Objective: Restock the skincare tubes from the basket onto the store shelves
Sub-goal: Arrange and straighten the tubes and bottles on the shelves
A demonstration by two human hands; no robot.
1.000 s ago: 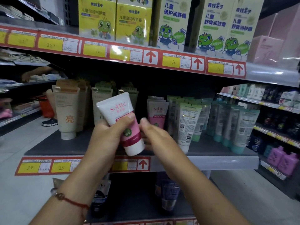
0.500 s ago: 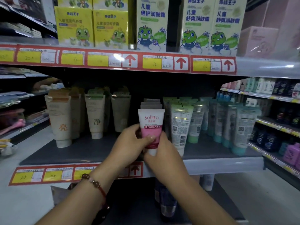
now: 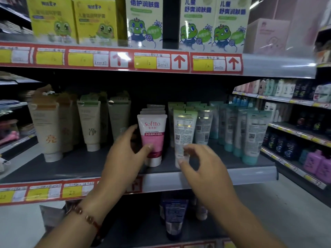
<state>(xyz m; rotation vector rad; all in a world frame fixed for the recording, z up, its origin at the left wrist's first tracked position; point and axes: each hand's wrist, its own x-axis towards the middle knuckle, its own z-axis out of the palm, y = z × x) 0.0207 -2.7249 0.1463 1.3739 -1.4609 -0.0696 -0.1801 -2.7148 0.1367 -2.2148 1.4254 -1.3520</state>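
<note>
A pink and white Softto tube [image 3: 154,126] stands cap-down at the front of a row of like tubes on the grey middle shelf [image 3: 71,167]. My left hand [image 3: 125,154] holds it, thumb on its lower front and fingers along its left side. My right hand [image 3: 202,169] is off the tube. It hovers with loosely curled fingers in front of the foot of a white and green tube [image 3: 184,126] and holds nothing. The basket is out of view.
Beige and green tubes [image 3: 48,133] stand left of the pink row, teal-capped tubes [image 3: 254,133] to the right. Frog-printed boxes [image 3: 145,20] fill the shelf above. Dark tubes [image 3: 174,217] stand on the shelf below. Another shelving unit [image 3: 295,133] runs along the right.
The pink tube went from tilted in both hands to upright on the shelf at the front of its row. My right hand has let go and drawn back to the right.
</note>
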